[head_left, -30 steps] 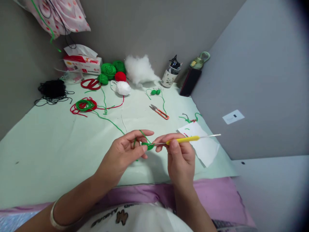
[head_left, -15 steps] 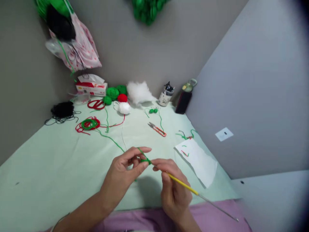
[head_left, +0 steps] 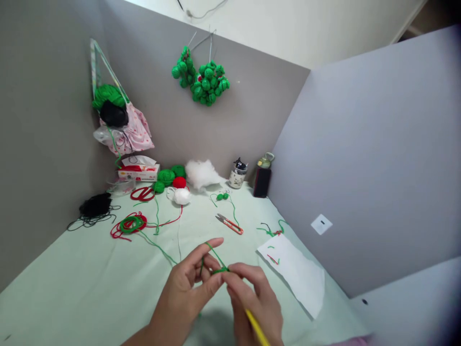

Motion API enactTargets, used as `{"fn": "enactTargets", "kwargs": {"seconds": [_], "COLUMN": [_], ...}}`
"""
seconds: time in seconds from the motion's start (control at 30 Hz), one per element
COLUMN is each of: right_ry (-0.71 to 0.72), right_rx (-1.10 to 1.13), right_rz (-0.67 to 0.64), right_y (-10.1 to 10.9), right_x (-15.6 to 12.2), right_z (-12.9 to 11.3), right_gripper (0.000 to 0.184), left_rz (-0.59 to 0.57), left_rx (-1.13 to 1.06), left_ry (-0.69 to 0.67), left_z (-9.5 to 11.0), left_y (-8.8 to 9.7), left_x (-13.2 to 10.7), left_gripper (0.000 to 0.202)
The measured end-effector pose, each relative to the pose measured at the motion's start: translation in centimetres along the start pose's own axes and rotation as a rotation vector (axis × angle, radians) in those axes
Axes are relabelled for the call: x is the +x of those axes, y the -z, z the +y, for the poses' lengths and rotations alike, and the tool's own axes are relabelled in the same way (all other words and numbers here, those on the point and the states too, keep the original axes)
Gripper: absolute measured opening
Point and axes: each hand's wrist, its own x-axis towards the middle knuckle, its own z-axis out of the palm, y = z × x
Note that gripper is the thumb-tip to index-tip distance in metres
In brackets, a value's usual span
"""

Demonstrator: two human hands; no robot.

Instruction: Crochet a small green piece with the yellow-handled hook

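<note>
My left hand [head_left: 192, 283] pinches a small piece of green crochet [head_left: 221, 270] between thumb and fingers. Green yarn [head_left: 216, 253] runs taut from it over the raised index finger. Closed around a crochet hook with a yellow handle [head_left: 256, 327], my right hand [head_left: 254, 298] meets the left at the green piece. The hook's tip is hidden by the fingers. From the left hand a green strand [head_left: 158, 248] trails back to a coil of green and red yarn [head_left: 133, 224].
Orange thread snips [head_left: 230, 224] lie beyond my hands. White paper [head_left: 297, 276] with yarn scraps is at right. Red scissors [head_left: 142, 193], a white yarn ball [head_left: 181, 196], white stuffing [head_left: 202, 174], a pen cup [head_left: 237, 176] and black yarn [head_left: 95, 206] stand farther back.
The view has tilted upward, showing more wall and the hanging green bunches. My right hand has turned, so the hook's handle now points down toward me. Both hands stay together at the green crochet.
</note>
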Motion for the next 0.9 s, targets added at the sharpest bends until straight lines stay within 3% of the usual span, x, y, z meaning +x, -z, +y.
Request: {"fn": "enactTargets", "kwargs": {"seconds": [0.1, 0.17, 0.23, 0.3, 0.4, 0.6, 0.7, 0.8, 0.9], "right_ry": [0.111, -0.006, -0.154, -0.341, -0.465, -0.44, -0.246, -0.102, -0.307], "right_rx": [-0.116, 0.025, 0.258, 0.448, 0.642, 0.526, 0.246, 0.108, 0.316], "right_rz": [-0.033, -0.012, -0.04, 0.017, 0.067, -0.007, -0.036, -0.054, -0.002], "right_y": [-0.4, -0.1, 0.3, 0.5, 0.2, -0.5, -0.8, -1.0, -1.0], "right_x": [-0.4, -0.2, 0.3, 0.7, 1.0, 0.2, -0.7, -1.3, -1.1], "right_z": [0.3, 0.1, -0.2, -0.4, -0.2, 0.2, 0.0, 0.0, 0.3], "right_gripper": [0.038, 0.038, 0.032, 0.025, 0.021, 0.022, 0.033, 0.04, 0.032], "left_rz": [-0.063, -0.099, -0.091, -0.072, -0.079, -0.019, 0.023, -0.028, -0.068], "left_rx": [-0.271, -0.391, -0.422, -0.39, -0.305, -0.115, -0.182, -0.362, -0.455], "left_ry": [0.226, 0.318, 0.301, 0.237, 0.169, 0.081, 0.084, 0.22, 0.308], "left_z": [-0.5, -0.8, -0.8, -0.7, -1.0, -2.7, -3.1, -3.3, -3.2], "left_y": [-0.3, -0.1, 0.2, 0.4, 0.1, -0.2, -0.2, 0.0, 0.6], "left_x": [-0.2, -0.1, 0.1, 0.2, 0.1, 0.0, 0.1, 0.5, 1.0], "left_gripper": [0.052, 0.047, 0.041, 0.036, 0.038, 0.037, 0.044, 0.043, 0.035]}}
